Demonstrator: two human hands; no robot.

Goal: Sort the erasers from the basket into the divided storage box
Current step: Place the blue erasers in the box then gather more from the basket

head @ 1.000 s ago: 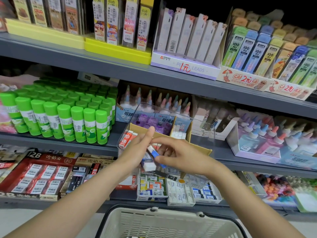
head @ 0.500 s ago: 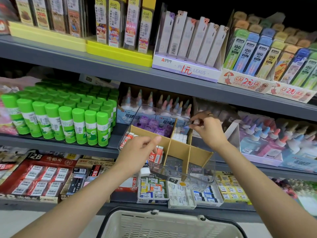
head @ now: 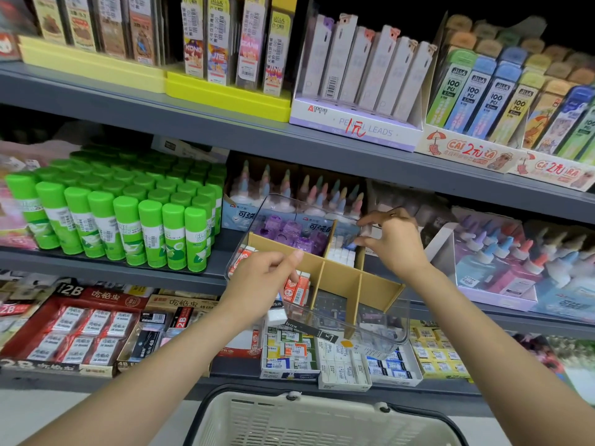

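Several white erasers [head: 343,252] fill one storage box [head: 380,336] compartment.

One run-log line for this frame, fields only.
right hand: placing blue-white eraser in storage box rear compartment | left hand: holding white eraser | basket: below

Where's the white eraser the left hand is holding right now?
Head view, centre: the white eraser hangs under the left hand, against the clear storage box's front-left corner.

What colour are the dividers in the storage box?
Tan cardboard brown dividers, seen in the head view.
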